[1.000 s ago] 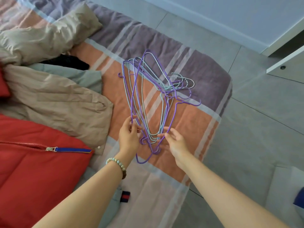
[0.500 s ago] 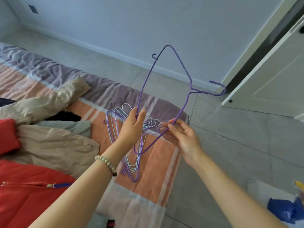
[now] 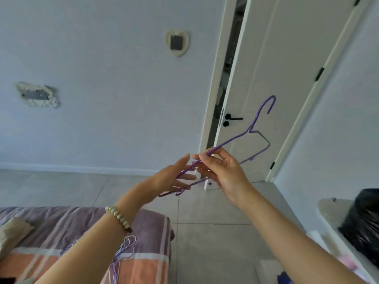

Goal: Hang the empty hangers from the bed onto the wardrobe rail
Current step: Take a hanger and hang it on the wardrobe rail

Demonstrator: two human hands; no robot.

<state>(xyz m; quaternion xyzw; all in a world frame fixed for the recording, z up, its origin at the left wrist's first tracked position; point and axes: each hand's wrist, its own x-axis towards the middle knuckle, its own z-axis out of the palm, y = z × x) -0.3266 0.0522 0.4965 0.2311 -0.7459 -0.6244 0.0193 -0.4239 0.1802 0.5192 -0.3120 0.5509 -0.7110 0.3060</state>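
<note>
I hold one purple wire hanger [image 3: 235, 139] in the air in front of a white door, its hook pointing up and to the right. My right hand [image 3: 223, 173] pinches its shoulder wire between thumb and fingers. My left hand [image 3: 164, 181], with a bead bracelet on the wrist, has its fingers stretched out and apart, and the hanger's lower left corner lies against them. Several more purple and pale hangers [image 3: 123, 249] lie on the striped bed [image 3: 149, 222] below my left forearm. No wardrobe rail is in view.
The white door [image 3: 287, 78] with a black handle [image 3: 231, 118] stands slightly ajar ahead. A black bag [image 3: 363, 222] sits on a white surface [image 3: 328, 206] at the right. Grey tiled floor [image 3: 205, 232] lies between the bed and the door.
The view has swung up from the bed to the wall and door. The purple hanger has been lifted from the pile and turned hook-up; my left hand's grip on it has loosened.
</note>
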